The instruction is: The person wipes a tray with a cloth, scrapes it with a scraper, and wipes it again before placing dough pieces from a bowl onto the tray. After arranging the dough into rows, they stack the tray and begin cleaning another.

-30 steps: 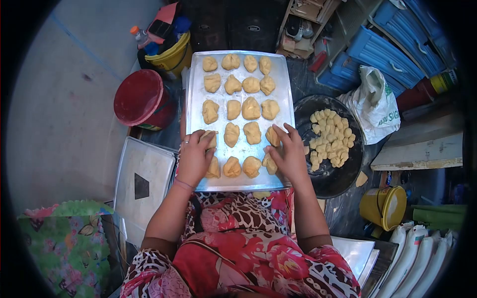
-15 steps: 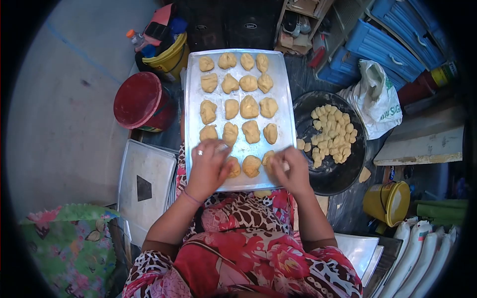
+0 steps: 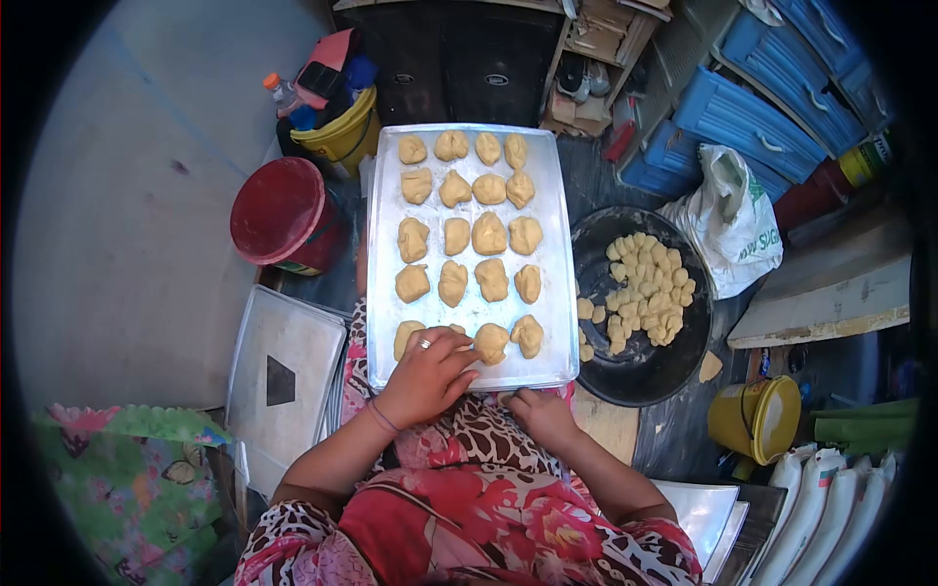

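A metal baking tray [image 3: 391, 293] rests over my lap, with rows of rounded yellowish dough pieces [image 3: 489, 234] on it. My left hand [image 3: 430, 376] is over the tray's front row, thumb apart and fingers bent. It partly hides one dough piece [image 3: 408, 337] and another beside it, and its fingertips come close to a third dough piece [image 3: 491, 344]. Just below the tray's front edge, my right hand [image 3: 542, 415] is closed, fingers curled; what lies in them is hidden. To the right, a black basin [image 3: 635, 386] holds many smaller dough lumps [image 3: 650, 288].
Left of the tray stand a red bucket [image 3: 278, 210] and a filled yellow bucket [image 3: 357, 137]. Stacked trays [image 3: 293, 332] lie at lower left. On the right are a white sack [image 3: 733, 220], blue drawers [image 3: 752, 127], a yellow pail [image 3: 767, 420] and a loose dough scrap [image 3: 710, 367].
My right hand has left the front-right dough piece and moved down and left to below the tray's edge. My left hand has shifted slightly right and down. The whole view has tilted slightly.
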